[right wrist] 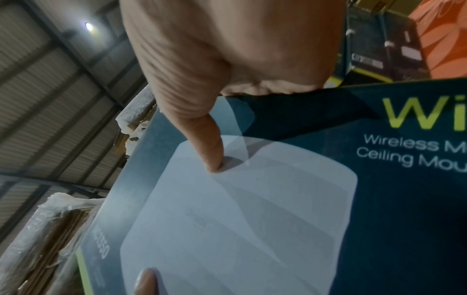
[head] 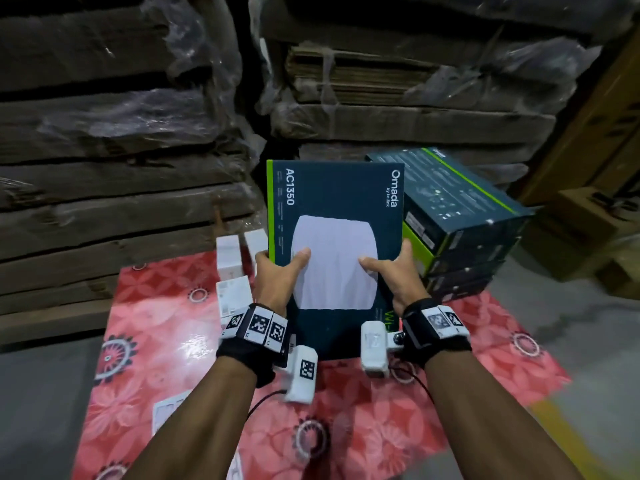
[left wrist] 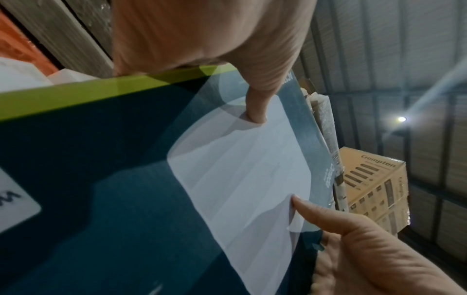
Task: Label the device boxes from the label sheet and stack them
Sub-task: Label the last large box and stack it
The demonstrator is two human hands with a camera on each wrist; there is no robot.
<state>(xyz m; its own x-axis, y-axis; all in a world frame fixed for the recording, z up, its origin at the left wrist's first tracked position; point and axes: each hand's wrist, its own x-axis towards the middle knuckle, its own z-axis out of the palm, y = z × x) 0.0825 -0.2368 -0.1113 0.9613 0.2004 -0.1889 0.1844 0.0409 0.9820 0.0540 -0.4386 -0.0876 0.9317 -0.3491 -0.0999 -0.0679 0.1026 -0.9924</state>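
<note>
A dark teal device box [head: 341, 202] marked Omada AC1350, with a green stripe down its left edge, is held up over the red cloth, its front face toward me. My left hand [head: 280, 275] grips its left edge and my right hand [head: 398, 271] grips its right edge. Both thumbs press on the white device picture and the fingers are hidden behind the box. The left wrist view shows my left thumb [left wrist: 257, 111] on the box [left wrist: 113, 179]; the right wrist view shows my right thumb [right wrist: 212, 155] on the box [right wrist: 379, 219]. A white sheet [head: 169, 410] lies partly under my left forearm.
A stack of several similar teal boxes [head: 460, 216] stands at the right on the red floral cloth [head: 166, 327]. Small white boxes [head: 228, 258] sit left of the held box. Wrapped cardboard bundles [head: 121, 150] wall off the back. Brown cartons [head: 588, 216] stand at the far right.
</note>
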